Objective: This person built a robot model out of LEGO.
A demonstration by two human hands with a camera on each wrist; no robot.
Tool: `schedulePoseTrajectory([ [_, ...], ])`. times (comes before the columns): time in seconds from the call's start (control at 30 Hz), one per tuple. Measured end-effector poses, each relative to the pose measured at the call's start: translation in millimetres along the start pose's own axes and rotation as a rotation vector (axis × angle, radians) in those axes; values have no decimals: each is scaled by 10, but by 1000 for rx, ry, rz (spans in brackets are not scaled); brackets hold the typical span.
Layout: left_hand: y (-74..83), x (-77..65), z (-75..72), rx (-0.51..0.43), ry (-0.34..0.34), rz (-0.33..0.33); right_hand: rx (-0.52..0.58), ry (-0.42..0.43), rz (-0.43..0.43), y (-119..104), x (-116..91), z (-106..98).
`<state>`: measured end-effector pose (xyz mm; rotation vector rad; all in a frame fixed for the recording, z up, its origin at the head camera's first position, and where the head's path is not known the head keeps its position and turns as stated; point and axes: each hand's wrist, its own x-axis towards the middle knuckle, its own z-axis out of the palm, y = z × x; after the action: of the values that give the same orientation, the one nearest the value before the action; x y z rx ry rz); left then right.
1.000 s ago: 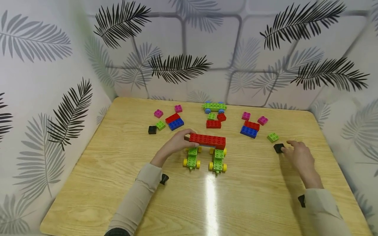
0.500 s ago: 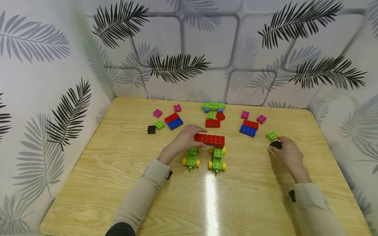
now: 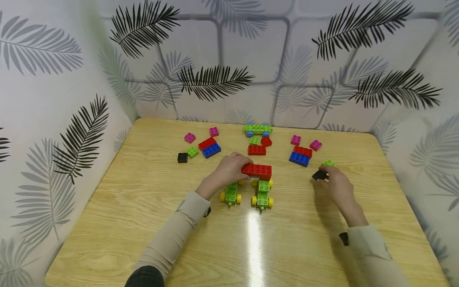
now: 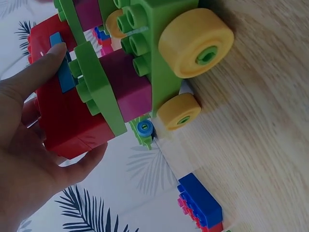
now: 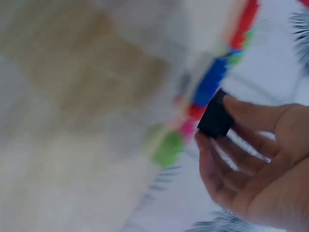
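Observation:
My left hand point(image 3: 233, 167) grips the red bricks point(image 3: 259, 171) that span the top of a toy built from two green wheeled bases. In the left wrist view the thumb lies over a small blue piece point(image 4: 63, 67) under the red layer. Purple bricks point(image 4: 126, 83) link the upper green plate to a wheeled base point(image 4: 166, 53) with yellow wheels. My right hand point(image 3: 338, 187) pinches a black brick point(image 5: 216, 116) between thumb and fingertips, above the table right of the toy. A lime green brick point(image 3: 328, 163) is partly hidden behind that hand.
Behind the toy lie a red brick point(image 3: 256, 150) and a green wheeled base point(image 3: 257, 129) with blue wheels. Blue bricks sit on both sides, one left point(image 3: 211, 150) and one right point(image 3: 299, 159), beside red and pink ones. Another black brick point(image 3: 182, 158) lies at the left.
My right hand has taken hold of the black brick, lifted it and carried it left. My left hand has slid rightward along the red bricks and now grips them farther in.

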<state>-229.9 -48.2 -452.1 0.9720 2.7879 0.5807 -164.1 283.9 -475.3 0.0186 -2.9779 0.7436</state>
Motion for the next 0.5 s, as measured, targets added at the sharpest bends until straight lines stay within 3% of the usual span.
schedulePoseTrajectory([
  [0.17, 4, 4, -6, -8, -6, 2, 158, 9, -266, -520, 2, -64],
  [0.27, 0, 16, -5, -11, -8, 5, 197, -7, -394, -798, 39, -79],
  [0.37, -1, 30, 2, -9, -11, 17, 178, -37, -486, -972, 90, -47],
  [0.5, 4, 46, 11, -16, -23, 28, 122, -83, -540, -1045, 144, 38],
])
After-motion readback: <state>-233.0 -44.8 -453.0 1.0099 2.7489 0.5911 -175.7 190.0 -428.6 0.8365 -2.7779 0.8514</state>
